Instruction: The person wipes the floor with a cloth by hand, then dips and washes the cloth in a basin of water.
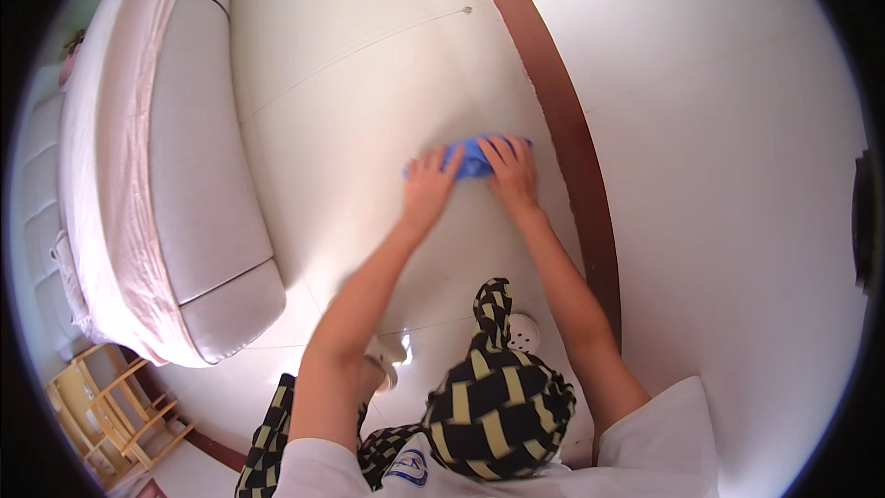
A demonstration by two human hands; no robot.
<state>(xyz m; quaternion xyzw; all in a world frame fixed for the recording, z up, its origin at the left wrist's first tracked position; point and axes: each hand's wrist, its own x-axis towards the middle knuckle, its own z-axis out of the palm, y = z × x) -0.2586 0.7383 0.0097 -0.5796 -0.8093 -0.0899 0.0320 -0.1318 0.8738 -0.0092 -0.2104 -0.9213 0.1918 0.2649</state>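
Note:
Both of my hands press a blue cloth (474,160) flat against the pale tiled floor (359,104), near the dark red-brown baseboard. My left hand (430,183) lies on the cloth's left end, its fingers slightly blurred and spread. On the right end rests my right hand (510,169), fingers spread over the cloth. The middle of the cloth shows between the two hands, bunched in folds. Parts of it under the palms and fingers are hidden.
A light sofa (207,152) with a pinkish cover stands at left. The baseboard (553,97) curves along the white wall (726,152) at right. A wooden rack (117,408) is at lower left. White clog (523,333) and patterned clothing (494,415) are below my hands.

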